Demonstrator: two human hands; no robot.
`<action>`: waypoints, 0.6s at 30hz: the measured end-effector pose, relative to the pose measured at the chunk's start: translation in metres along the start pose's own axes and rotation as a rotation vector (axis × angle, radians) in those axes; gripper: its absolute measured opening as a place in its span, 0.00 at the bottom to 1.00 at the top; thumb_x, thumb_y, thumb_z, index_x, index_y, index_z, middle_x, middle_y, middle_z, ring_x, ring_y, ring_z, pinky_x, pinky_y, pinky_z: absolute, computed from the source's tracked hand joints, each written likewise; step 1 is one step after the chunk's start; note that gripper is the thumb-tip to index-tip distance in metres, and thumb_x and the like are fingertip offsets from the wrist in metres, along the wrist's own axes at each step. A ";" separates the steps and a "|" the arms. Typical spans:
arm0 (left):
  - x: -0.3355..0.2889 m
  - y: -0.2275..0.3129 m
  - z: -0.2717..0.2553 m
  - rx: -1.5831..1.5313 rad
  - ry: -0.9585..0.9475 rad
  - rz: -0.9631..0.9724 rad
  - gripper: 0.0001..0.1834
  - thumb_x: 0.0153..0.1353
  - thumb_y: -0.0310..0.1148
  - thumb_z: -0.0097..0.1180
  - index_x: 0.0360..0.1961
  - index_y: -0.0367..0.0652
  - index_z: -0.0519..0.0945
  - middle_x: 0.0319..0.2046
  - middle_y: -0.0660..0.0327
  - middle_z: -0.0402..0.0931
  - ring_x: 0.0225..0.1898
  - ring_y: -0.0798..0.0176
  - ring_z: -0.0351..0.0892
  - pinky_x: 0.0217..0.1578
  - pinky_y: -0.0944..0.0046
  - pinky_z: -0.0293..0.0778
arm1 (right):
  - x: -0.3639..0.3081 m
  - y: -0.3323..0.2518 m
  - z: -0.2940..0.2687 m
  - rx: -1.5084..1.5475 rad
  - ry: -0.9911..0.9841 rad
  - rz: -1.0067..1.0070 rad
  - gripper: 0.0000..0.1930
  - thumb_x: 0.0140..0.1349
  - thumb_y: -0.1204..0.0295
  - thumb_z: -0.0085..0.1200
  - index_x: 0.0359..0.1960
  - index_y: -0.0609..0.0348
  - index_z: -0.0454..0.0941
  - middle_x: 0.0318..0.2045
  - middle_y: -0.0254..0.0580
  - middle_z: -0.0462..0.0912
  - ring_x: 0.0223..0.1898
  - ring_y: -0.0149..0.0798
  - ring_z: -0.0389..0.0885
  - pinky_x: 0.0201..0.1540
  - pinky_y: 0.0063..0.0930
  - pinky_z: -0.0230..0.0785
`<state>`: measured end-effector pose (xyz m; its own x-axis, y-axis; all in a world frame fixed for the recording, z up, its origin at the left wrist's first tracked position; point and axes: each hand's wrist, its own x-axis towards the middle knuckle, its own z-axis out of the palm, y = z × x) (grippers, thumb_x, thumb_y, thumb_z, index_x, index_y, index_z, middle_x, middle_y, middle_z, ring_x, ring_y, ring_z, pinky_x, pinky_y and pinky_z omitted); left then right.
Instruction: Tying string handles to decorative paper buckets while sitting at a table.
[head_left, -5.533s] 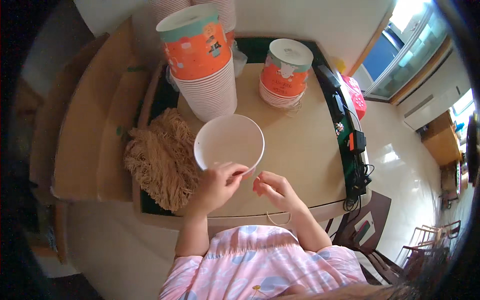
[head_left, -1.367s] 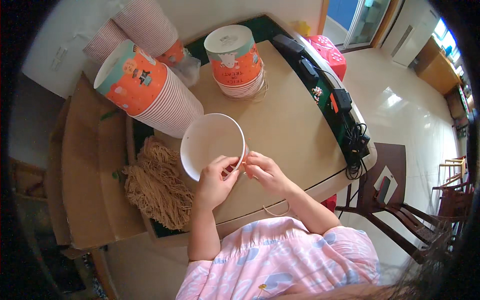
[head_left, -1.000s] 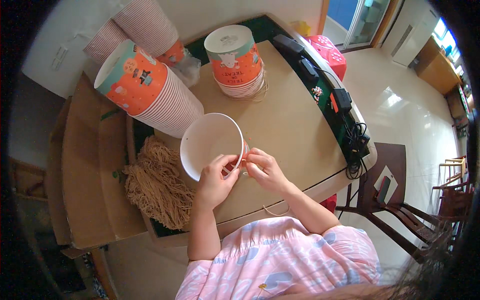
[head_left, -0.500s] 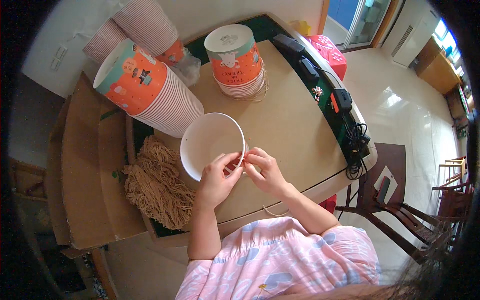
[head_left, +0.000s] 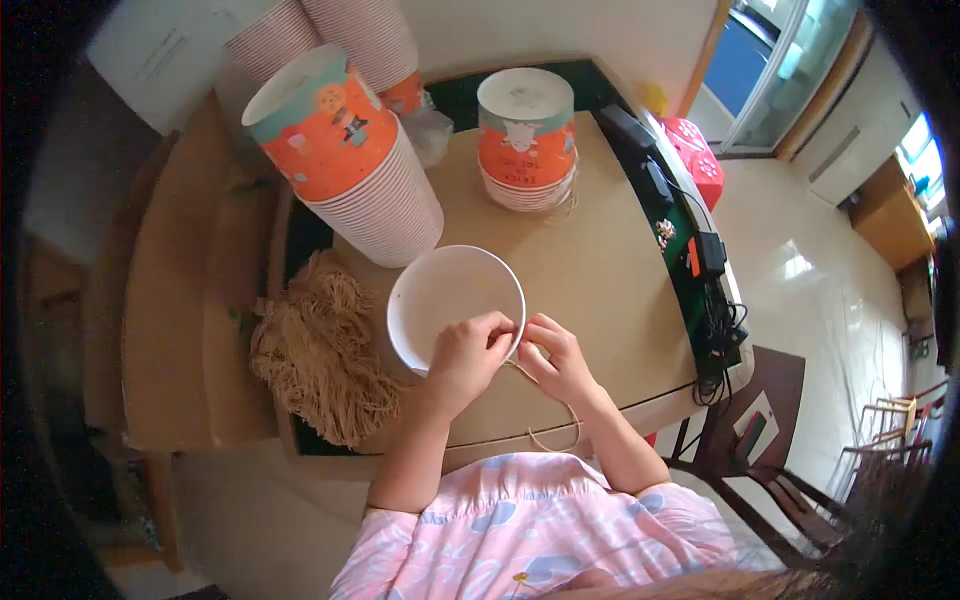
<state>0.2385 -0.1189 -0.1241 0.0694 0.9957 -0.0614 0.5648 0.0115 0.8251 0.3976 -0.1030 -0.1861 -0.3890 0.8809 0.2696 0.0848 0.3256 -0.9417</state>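
Observation:
A paper bucket [head_left: 425, 300], white inside, stands with its mouth up at the table's near middle. My left hand [head_left: 467, 358] reaches over its near rim, fingers closed in a pinch on the right side of the wall, from inside. Against the outside of the same spot, my right hand [head_left: 556, 362] is pinched closed, its fingertips almost meeting the left's. A thin beige string [head_left: 560, 446] runs from beside the rim, passes by my right hand and curls at the table's near edge. The fingertips hide where the string meets the bucket.
Left of the bucket lies a heap of beige strings [head_left: 325, 350]. Behind it leans a tall stack of orange-printed buckets [head_left: 385, 200]. A shorter upside-down stack [head_left: 527, 150] stands farther back. Black adapters and cables [head_left: 712, 300] line the right edge; a cardboard box [head_left: 190, 300] is at left.
The view has shifted, so the whole scene sits farther right and lower. My left hand has turned, its back now up, its fingers farther inside the rim. More string shows beneath my right hand.

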 end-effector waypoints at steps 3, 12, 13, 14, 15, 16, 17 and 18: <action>-0.001 -0.002 0.000 0.069 0.039 0.038 0.05 0.57 0.27 0.58 0.33 0.37 0.81 0.26 0.54 0.81 0.27 0.65 0.82 0.29 0.64 0.75 | 0.001 -0.002 -0.002 -0.017 -0.019 -0.016 0.06 0.59 0.76 0.50 0.34 0.65 0.78 0.31 0.45 0.75 0.32 0.41 0.76 0.37 0.30 0.69; -0.016 0.002 -0.017 -0.153 0.060 -0.055 0.04 0.57 0.25 0.58 0.34 0.36 0.80 0.27 0.57 0.82 0.28 0.68 0.81 0.31 0.67 0.76 | -0.005 -0.041 -0.003 -0.043 -0.040 -0.024 0.08 0.58 0.85 0.49 0.37 0.65 0.79 0.33 0.42 0.77 0.33 0.35 0.77 0.35 0.24 0.70; -0.017 -0.002 -0.015 -0.162 0.077 -0.057 0.04 0.57 0.25 0.58 0.34 0.36 0.80 0.27 0.57 0.82 0.28 0.68 0.81 0.31 0.67 0.76 | -0.002 -0.047 0.000 -0.098 -0.007 -0.031 0.09 0.58 0.85 0.50 0.37 0.64 0.79 0.33 0.44 0.77 0.33 0.37 0.77 0.35 0.25 0.70; -0.017 -0.008 -0.013 -0.162 0.090 -0.018 0.04 0.57 0.25 0.58 0.34 0.36 0.80 0.27 0.57 0.82 0.28 0.68 0.81 0.31 0.67 0.76 | 0.001 -0.051 0.002 -0.155 0.030 -0.039 0.09 0.57 0.85 0.50 0.38 0.63 0.78 0.32 0.45 0.77 0.33 0.39 0.78 0.35 0.26 0.70; -0.017 -0.011 -0.012 -0.162 0.105 0.021 0.05 0.57 0.25 0.58 0.34 0.36 0.80 0.27 0.57 0.82 0.29 0.68 0.81 0.31 0.67 0.76 | 0.003 -0.052 0.004 -0.164 0.015 -0.047 0.09 0.57 0.85 0.50 0.38 0.63 0.78 0.32 0.45 0.77 0.33 0.39 0.78 0.35 0.26 0.70; -0.017 -0.013 -0.012 -0.172 0.121 0.022 0.05 0.57 0.25 0.58 0.34 0.36 0.80 0.27 0.57 0.82 0.29 0.68 0.81 0.31 0.67 0.76 | 0.005 -0.053 0.005 -0.219 0.031 -0.079 0.09 0.57 0.84 0.52 0.38 0.62 0.78 0.33 0.45 0.77 0.32 0.40 0.78 0.34 0.27 0.71; -0.017 -0.013 -0.012 -0.168 0.124 0.014 0.05 0.57 0.25 0.58 0.34 0.36 0.80 0.28 0.56 0.82 0.29 0.67 0.82 0.32 0.66 0.77 | 0.006 -0.053 0.007 -0.272 0.048 -0.109 0.09 0.56 0.83 0.53 0.39 0.61 0.78 0.34 0.45 0.77 0.31 0.40 0.79 0.33 0.27 0.71; -0.018 -0.014 -0.011 -0.164 0.127 0.005 0.05 0.57 0.25 0.58 0.34 0.35 0.80 0.28 0.56 0.82 0.30 0.66 0.83 0.32 0.66 0.77 | 0.008 -0.055 0.009 -0.279 0.034 -0.117 0.09 0.56 0.83 0.53 0.39 0.61 0.78 0.34 0.45 0.77 0.31 0.40 0.79 0.33 0.27 0.71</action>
<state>0.2201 -0.1359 -0.1279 -0.0382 0.9993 0.0061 0.4224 0.0106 0.9063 0.3817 -0.1169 -0.1334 -0.3806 0.8414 0.3837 0.2920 0.5030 -0.8135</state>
